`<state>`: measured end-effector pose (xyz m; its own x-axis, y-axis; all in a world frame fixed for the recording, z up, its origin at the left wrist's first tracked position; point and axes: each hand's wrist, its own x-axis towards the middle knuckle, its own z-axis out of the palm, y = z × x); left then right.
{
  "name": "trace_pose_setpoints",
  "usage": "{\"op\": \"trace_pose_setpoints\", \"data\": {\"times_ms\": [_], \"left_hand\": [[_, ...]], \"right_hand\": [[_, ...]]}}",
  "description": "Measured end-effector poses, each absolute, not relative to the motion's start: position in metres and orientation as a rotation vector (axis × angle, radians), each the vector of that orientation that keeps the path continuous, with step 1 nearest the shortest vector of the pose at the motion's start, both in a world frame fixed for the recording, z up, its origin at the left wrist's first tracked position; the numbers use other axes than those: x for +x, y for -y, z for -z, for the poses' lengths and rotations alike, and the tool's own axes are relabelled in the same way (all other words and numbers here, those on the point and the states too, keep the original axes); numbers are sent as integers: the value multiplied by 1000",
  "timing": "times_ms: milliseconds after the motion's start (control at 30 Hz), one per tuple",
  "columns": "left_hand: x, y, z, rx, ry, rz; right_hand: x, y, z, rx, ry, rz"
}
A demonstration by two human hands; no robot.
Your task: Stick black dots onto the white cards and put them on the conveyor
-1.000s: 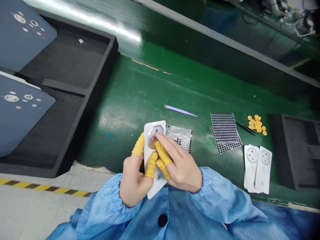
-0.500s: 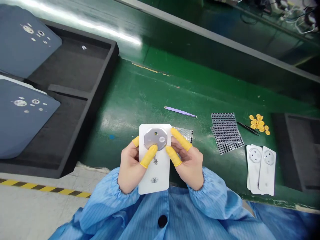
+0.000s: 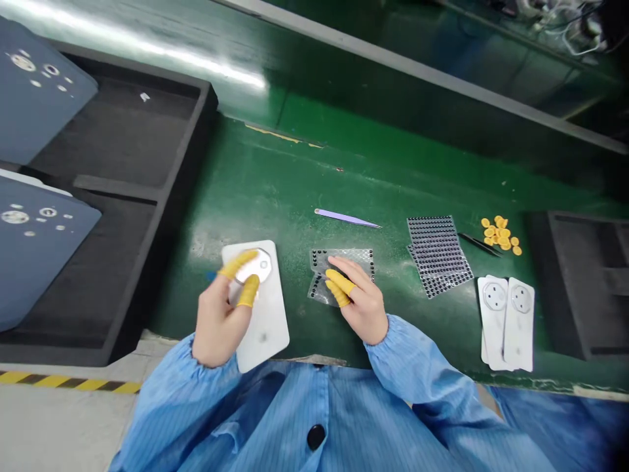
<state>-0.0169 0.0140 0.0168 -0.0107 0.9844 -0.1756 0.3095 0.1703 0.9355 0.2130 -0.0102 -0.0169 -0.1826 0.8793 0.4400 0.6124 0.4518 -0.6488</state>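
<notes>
A white rectangular plate (image 3: 265, 321) with an octagonal metal piece near its top lies at the table's front edge. Over its upper left part is my left hand (image 3: 223, 314), thumb and finger apart in yellow finger cots, touching or just above the metal piece. My right hand (image 3: 361, 298) is over a clear sheet with black dots (image 3: 322, 257); its cot-covered thumb and finger are close together, and whether they pinch anything is too small to tell. Behind lies a lilac pair of tweezers (image 3: 346, 217).
Dotted sheets (image 3: 437, 252), black tweezers (image 3: 479, 244), yellow finger cots (image 3: 502, 235) and white plates (image 3: 519, 328) lie to the right, beside a black tray (image 3: 565, 282). At left, a large black tray (image 3: 170, 196) holds blue-grey panels (image 3: 39, 262).
The white plate has moved left and down onto the table. My right hand has let go of it and moved over the clear dotted sheet. My left hand's fingers have spread.
</notes>
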Motion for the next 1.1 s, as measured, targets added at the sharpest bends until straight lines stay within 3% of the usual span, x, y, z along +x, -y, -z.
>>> {"op": "trace_pose_setpoints", "data": {"times_ms": [133, 367, 800, 1100], "left_hand": [[10, -12, -19, 1280, -1264, -669], [31, -9, -19, 1352, -1209, -711], [27, -8, -9, 1957, -1113, -666], [27, -14, -7, 1895, -1149, -606]], "right_hand": [[216, 8, -1, -1186, 1920, -464], [214, 3, -16, -1100, 1973, -439], [208, 1, -5, -1089, 1903, -650], [201, -3, 11, -1176, 1781, -685]]}}
